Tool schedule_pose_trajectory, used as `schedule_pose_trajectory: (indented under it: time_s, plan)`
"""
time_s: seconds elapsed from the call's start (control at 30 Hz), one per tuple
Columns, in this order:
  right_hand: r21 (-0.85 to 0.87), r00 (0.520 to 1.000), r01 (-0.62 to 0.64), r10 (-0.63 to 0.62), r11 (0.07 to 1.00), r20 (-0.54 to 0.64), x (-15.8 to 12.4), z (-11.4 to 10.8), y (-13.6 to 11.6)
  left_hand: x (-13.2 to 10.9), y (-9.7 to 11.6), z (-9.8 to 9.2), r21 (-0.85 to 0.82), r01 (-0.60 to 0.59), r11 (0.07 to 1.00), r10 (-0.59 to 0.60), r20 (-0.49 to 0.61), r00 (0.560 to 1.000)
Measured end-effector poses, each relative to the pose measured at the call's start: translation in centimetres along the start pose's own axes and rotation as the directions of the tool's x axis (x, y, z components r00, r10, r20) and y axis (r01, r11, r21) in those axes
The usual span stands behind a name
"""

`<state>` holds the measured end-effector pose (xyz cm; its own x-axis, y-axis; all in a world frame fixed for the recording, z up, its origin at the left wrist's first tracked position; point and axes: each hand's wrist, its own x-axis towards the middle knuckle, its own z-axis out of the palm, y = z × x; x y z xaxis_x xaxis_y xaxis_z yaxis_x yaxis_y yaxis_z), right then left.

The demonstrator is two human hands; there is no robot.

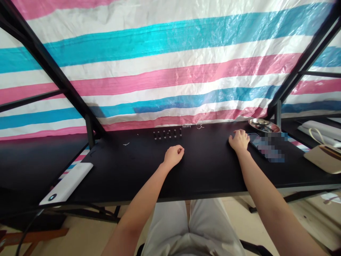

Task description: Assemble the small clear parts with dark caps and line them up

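Over the middle of the black table (202, 170), my left hand (173, 156) is closed, thumb against curled fingers; whatever it may hold is hidden. My right hand (239, 140) rests further right with its fingers bent down to the tabletop. Something small and dark shows at its left side, too unclear to name. Just right of that hand lies a flat dark item, partly blurred out (268, 147). Ahead of my left hand stands a row of several small dark pieces with shiny ends (164, 134). Behind them is a short row of tiny whitish pieces (186, 126).
A shiny metal dish (263, 125) sits at the back right. Thin white scraps (126, 144) lie at the left, another (199, 126) at the back. A white power-bank-like box (68, 183) is at the left edge, a beige bag (323, 156) far right. Black frame posts (57, 76) and striped sheeting (170, 81) rise behind.
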<state>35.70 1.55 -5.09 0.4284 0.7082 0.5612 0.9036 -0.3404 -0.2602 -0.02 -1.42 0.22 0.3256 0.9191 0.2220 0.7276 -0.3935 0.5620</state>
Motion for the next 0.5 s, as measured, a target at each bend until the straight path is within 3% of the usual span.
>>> schedule_pose_trajectory:
  time_s: [0.27, 0.4, 0.5]
  plan:
    - [0.070, 0.967, 0.245, -0.248, 0.967, 0.049, -0.5, 0.6, -1.1, -0.1, 0.1, 0.4, 0.036, -0.088, 0.995, 0.087, 0.013, 0.996]
    - [0.093, 0.960, 0.248, -0.258, 0.964, 0.108, -0.7, 1.2, -1.5, -0.3, 0.3, 0.6, 0.107, -0.159, 0.981, 0.165, -0.052, 0.985]
    - [0.116, 0.954, 0.218, -0.236, 0.969, 0.187, -1.0, 1.4, -1.9, -0.4, 0.2, 1.0, 0.170, -0.232, 0.958, 0.242, -0.037, 0.970]
